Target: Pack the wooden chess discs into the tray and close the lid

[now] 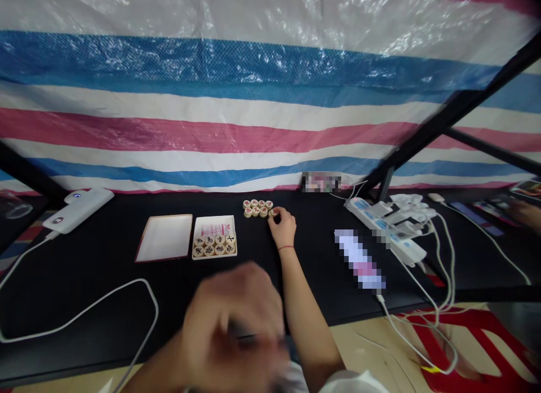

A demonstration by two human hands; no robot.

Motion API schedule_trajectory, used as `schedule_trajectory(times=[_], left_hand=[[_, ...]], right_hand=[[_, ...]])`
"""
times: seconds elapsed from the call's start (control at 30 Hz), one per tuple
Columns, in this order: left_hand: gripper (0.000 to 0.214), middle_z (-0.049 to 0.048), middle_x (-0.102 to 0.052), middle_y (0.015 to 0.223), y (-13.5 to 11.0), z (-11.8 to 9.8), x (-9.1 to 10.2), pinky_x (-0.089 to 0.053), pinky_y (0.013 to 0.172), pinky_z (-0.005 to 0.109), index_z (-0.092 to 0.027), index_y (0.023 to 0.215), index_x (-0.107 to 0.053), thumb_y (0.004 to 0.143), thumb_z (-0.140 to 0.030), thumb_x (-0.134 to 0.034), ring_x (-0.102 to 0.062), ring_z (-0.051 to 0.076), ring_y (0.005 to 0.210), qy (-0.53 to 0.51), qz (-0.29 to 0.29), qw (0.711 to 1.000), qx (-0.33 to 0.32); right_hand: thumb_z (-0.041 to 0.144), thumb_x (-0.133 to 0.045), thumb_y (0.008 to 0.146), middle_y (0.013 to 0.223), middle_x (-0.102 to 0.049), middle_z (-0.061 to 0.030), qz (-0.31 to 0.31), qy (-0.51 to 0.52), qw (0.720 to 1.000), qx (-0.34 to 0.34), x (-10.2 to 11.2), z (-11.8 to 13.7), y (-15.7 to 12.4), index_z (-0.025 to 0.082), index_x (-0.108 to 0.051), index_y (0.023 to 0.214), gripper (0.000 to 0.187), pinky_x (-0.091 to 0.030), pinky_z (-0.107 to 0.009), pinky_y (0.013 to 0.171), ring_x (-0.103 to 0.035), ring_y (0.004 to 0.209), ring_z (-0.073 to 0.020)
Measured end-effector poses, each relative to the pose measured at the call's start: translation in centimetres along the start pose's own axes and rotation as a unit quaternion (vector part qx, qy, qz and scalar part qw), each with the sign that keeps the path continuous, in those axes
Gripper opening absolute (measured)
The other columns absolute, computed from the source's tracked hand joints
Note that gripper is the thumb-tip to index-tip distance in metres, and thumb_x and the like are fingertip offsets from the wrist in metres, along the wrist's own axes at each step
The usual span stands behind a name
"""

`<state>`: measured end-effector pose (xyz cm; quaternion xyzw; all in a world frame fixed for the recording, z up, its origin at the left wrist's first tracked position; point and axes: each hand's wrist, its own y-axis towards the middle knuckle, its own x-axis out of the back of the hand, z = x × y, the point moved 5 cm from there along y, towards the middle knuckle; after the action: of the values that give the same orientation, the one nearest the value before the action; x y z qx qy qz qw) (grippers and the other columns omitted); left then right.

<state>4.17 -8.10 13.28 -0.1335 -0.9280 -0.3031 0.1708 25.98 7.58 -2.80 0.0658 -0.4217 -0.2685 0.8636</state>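
The right grip [282, 228] is pinching a wooden disc [274, 212], with the thumb and fingertips seemingly holding it by the rim, at the near corner of a cluster of red-marked discs [257, 208]. A red string [286, 247] is circling the wrist. The left grip [231, 319] is hanging close to the camera, too blurred to show whether it is open or clenched.

Each disc is likely to handle as a light, stiff, hard piece. Its smooth faces may slip under a flat finger, so the rim looks like the best place to take hold.

The cluster is lying flat on the black desk [105, 263], which is looking smooth and hard. Just left of it, a white tray [215, 256] is holding black-marked discs [213, 245], and a second white tray [164, 238] with a reddish rim is sitting beside that one. A white cable [84, 314] is looping across the desk from a power bank [78, 210]. To the right, a pixelated patch [359, 260] is hiding an object, and a power strip [384, 229] is carrying white plugs. Another person's hand [524, 213] is showing at the right edge. A striped tarp [211, 100] is hanging behind the desk, above a red-and-cream floor [465, 348].
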Motion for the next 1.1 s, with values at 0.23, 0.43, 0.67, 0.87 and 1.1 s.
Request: schedule_trajectory(times=[0.23, 0.43, 0.67, 0.87, 1.1], left_hand=[[0.024, -0.0012, -0.065, 0.07, 6.3, 10.9, 4.4, -0.048, 0.065, 0.025, -0.021, 0.075, -0.062, 0.086, -0.041, -0.055, -0.059, 0.013, 0.066, 0.149, -0.157, 0.973, 0.079], [0.024, 0.0003, -0.064, 0.068, 3.3, 18.5, 5.6, -0.045, 0.066, 0.025, -0.021, 0.076, -0.062, 0.087, -0.039, -0.051, -0.058, 0.015, 0.064, 0.275, -0.124, 0.948, 0.099], [0.03, 0.0019, -0.063, 0.067, 3.2, 19.8, 5.8, -0.043, 0.068, 0.027, -0.02, 0.076, -0.064, 0.09, -0.039, -0.046, -0.057, 0.016, 0.065, 0.318, -0.091, 0.938, 0.104], [0.03, 0.0065, -0.068, 0.1, 2.3, 20.8, 5.9, -0.041, 0.082, 0.037, -0.022, 0.08, -0.072, 0.087, -0.038, -0.048, -0.056, 0.025, 0.097, 0.405, 0.029, 0.89, 0.206], [0.035, 0.0073, -0.063, 0.106, 1.7, 21.8, 4.7, -0.042, 0.086, 0.039, -0.02, 0.076, -0.072, 0.089, -0.032, -0.042, -0.054, 0.025, 0.097, 0.379, 0.119, 0.889, 0.229]], right_hand=[[0.025, -0.055, 0.08, 0.092, -0.068, -0.0038, 0.004, -0.001, 1.0, -0.003, 0.0, 0.1, 0.0, 0.023, -0.064, 0.095, 0.018, -0.04, -0.032, 0.077, -0.053, 0.087, -0.022], [0.025, -0.058, 0.079, 0.094, -0.069, -0.0029, 0.015, -0.011, 1.0, -0.009, -0.4, 0.1, 0.1, 0.024, -0.063, 0.095, 0.017, -0.04, -0.033, 0.079, -0.054, 0.09, -0.0231], [0.028, -0.056, 0.079, 0.094, -0.068, -0.0046, -0.01, 0.01, 1.0, 0.007, -0.1, 0.2, 0.4, 0.021, -0.064, 0.096, 0.02, -0.041, -0.034, 0.081, -0.055, 0.086, -0.0221], [0.034, -0.045, 0.092, 0.102, -0.069, -0.008, 0.055, 0.165, 0.974, 0.148, -0.4, 5.4, -2.0, 0.02, -0.066, 0.104, 0.028, -0.046, -0.031, 0.083, -0.061, 0.091, -0.0199], [0.037, -0.041, 0.098, 0.074, -0.068, -0.0024, 0.252, 0.073, 0.939, 0.224, -3.8, 10.0, -5.2, 0.02, -0.068, 0.079, 0.037, -0.039, -0.024, 0.069, -0.062, 0.072, -0.0151]])
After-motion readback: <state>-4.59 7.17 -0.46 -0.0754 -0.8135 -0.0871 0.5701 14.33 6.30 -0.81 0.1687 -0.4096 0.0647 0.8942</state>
